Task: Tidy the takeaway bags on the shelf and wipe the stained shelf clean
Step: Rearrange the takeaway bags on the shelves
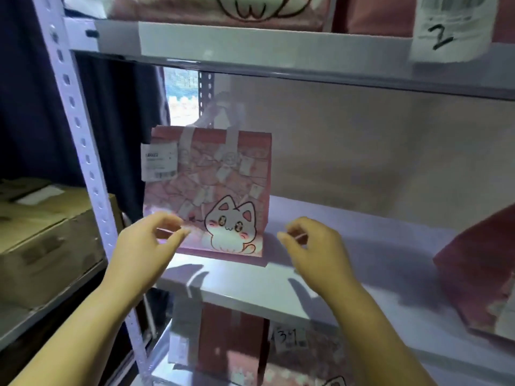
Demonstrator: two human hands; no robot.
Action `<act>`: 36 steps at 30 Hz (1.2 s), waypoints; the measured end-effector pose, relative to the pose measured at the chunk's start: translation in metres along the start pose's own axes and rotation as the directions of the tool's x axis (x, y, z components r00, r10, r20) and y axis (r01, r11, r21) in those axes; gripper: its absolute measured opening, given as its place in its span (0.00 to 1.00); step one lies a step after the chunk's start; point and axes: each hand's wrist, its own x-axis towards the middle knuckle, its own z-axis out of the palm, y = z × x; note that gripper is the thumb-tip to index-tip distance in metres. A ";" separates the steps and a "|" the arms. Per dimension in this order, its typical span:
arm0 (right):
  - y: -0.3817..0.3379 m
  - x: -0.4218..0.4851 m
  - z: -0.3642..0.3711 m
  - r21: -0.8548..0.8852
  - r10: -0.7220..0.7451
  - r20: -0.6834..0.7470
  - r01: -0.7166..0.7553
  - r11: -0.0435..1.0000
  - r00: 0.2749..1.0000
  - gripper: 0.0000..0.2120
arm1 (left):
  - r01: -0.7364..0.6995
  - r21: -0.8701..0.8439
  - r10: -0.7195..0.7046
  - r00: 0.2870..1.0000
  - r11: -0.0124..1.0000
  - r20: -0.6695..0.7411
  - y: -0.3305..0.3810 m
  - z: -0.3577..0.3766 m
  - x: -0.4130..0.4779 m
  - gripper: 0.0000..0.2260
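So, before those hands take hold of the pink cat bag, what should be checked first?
1. Pink cat bag stands upright on the shelf: ok.
2. Right hand is free, holding nothing, apart from the bag's right side: ok.
3. Left hand is free, by the bag's lower left corner: ok. Whether it touches the bag: cannot tell.
4. Bare shelf space to the right of the bag for shifting it: ok.
5. Dark red bag at the far right stands straight: not ok, it leans over.
6. Stains on the shelf are found: cannot tell, the picture is too blurred.
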 end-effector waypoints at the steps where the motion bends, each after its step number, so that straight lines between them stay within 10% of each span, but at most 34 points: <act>1: -0.005 0.006 0.011 -0.013 0.010 0.003 -0.010 1.000 1.000 0.05 | -0.004 0.011 0.004 1.000 1.000 -0.021 -0.008 -0.004 0.007 0.06; 7: -0.028 0.034 0.057 -0.044 0.106 -0.080 -0.110 0.993 0.991 0.23 | 0.053 0.017 -0.053 0.999 0.998 0.000 -0.039 -0.005 0.034 0.28; 13: -0.033 0.044 0.072 -0.077 0.161 -0.021 -0.162 0.984 0.987 0.19 | 0.161 -0.070 -0.157 0.985 0.984 0.065 -0.043 0.007 0.051 0.36; 36: 0.011 -0.049 -0.012 0.148 0.290 -0.202 -0.264 0.953 0.936 0.18 | 0.065 -0.240 -0.051 0.997 0.969 0.062 0.023 0.001 -0.024 0.18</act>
